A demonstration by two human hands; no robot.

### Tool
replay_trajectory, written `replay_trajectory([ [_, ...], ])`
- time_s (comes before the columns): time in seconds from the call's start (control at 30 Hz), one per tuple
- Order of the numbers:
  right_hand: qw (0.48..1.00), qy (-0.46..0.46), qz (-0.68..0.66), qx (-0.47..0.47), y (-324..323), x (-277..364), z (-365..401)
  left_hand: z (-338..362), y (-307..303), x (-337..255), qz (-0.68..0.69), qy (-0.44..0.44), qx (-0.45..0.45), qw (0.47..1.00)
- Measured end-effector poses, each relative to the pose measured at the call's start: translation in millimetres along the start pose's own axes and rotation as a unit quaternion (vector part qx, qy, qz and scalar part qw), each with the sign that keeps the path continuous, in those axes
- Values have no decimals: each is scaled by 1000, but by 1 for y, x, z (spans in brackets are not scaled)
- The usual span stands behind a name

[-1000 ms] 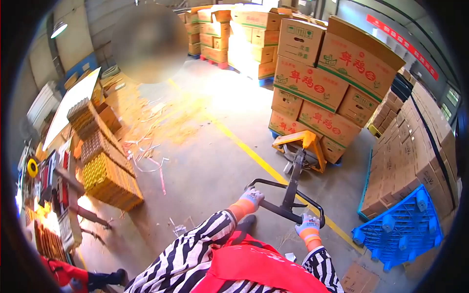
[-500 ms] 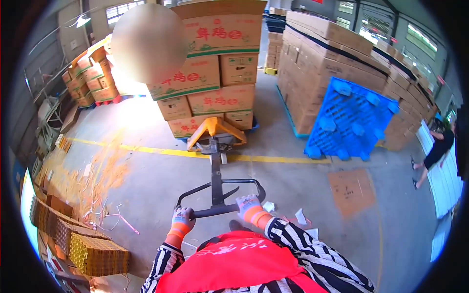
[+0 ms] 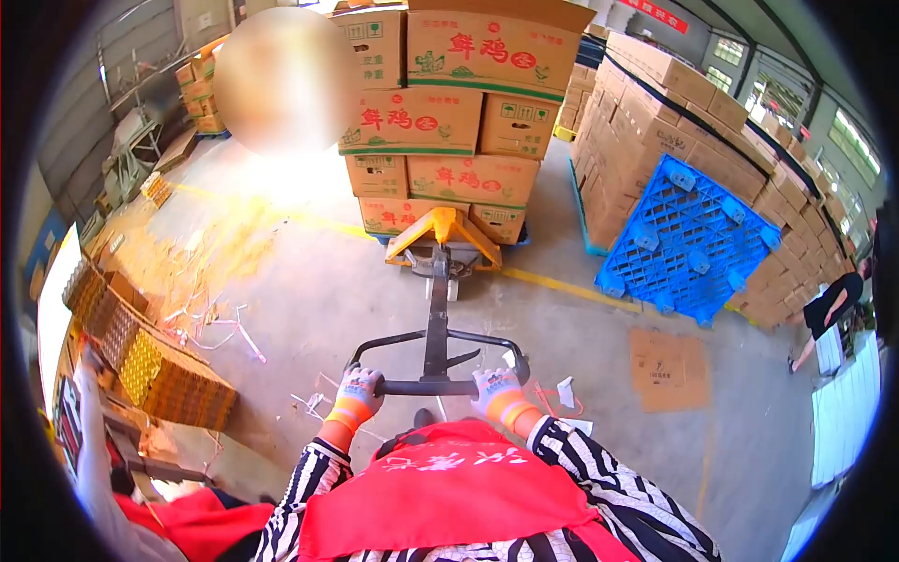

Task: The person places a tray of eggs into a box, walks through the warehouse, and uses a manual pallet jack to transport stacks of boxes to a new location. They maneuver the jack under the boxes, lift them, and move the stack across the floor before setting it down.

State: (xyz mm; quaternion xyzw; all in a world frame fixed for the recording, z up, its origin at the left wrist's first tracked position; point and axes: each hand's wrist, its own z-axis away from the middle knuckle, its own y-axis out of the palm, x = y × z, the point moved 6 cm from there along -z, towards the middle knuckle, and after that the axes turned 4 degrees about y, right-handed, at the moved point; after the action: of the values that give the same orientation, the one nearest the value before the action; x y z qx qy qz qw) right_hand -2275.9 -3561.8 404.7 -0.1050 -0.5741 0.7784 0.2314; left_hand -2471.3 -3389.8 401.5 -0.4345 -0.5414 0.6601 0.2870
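Wrapped round the left end of the black handle bar (image 3: 426, 387) is my left hand (image 3: 359, 391), in a grey and orange glove. My right hand (image 3: 498, 391), gloved the same way, grips the bar's right end. The handle's shaft (image 3: 437, 318) runs forward to a yellow pallet jack (image 3: 444, 228). Beyond it rises a stack of brown cartons (image 3: 487, 51) with red and green print, standing on a pallet largely hidden by the jack.
A blue plastic pallet (image 3: 688, 239) leans on strapped cartons (image 3: 637, 112) at the right. Flat cardboard (image 3: 670, 370) lies on the floor. Egg trays (image 3: 178, 384) stand at the left, near a co-worker's sleeve (image 3: 94, 450). Another person (image 3: 833, 304) bends at the far right.
The carton stack and jack now appear further right, and the handle looks squarer to my body. A co-worker's arm and red apron have come into view at the lower left. The far-right person is bending lower.
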Motion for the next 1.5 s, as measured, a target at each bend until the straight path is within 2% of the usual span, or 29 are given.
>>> replay_trajectory([
  [0.1,998,-54,8,-25,10,-3,33,29,4,-22,-21,-7,-19,1000],
  [0.2,997,-69,-13,-34,22,-14,66,59,21,-48,-41,-24,-16,999],
  [0.3,998,-61,28,-21,38,-37,104,91,43,-90,-27,-31,-3,999],
  [0.37,998,-61,15,-28,24,-45,139,108,46,-121,-26,-22,-23,999],
  [0.43,996,-69,42,-31,41,-55,154,126,56,-139,-40,-22,-52,998],
  [0.6,997,-67,42,7,58,-58,205,175,62,-174,-23,-54,-27,998],
  [0.7,996,-84,16,-9,72,-63,237,205,71,-195,-29,-48,-33,998],
  [0.73,993,-104,1,-54,80,-64,249,218,69,-204,-31,-48,-34,998],
  [0.83,991,-102,36,-72,97,-66,288,258,72,-229,-36,-56,-40,997],
  [0.87,995,-93,24,13,102,-65,304,274,74,-238,-36,-54,-48,997],
  [0.9,993,-111,43,-23,100,-60,330,290,79,-248,-34,-46,-53,997],
  [0.93,981,-139,34,-129,119,-65,345,308,83,-258,-26,-46,-72,996],
  [0.97,993,-108,13,-55,117,-60,367,327,86,-267,-17,-45,-89,995],
  [1.03,994,-99,30,-35,118,-57,412,365,89,-293,-2,-13,-136,991],
  [1.07,993,-102,32,-41,126,-53,430,383,90,-300,4,-35,-112,993],
  [1.3,992,-117,19,-48,143,-47,523,467,100,-348,-1,-23,-127,992],
  [1.37,984,-155,34,-83,150,-59,548,487,111,-367,-4,-31,-125,992],
  [1.5,989,-143,30,-37,181,-99,587,523,133,-420,-26,-44,-108,993],
])
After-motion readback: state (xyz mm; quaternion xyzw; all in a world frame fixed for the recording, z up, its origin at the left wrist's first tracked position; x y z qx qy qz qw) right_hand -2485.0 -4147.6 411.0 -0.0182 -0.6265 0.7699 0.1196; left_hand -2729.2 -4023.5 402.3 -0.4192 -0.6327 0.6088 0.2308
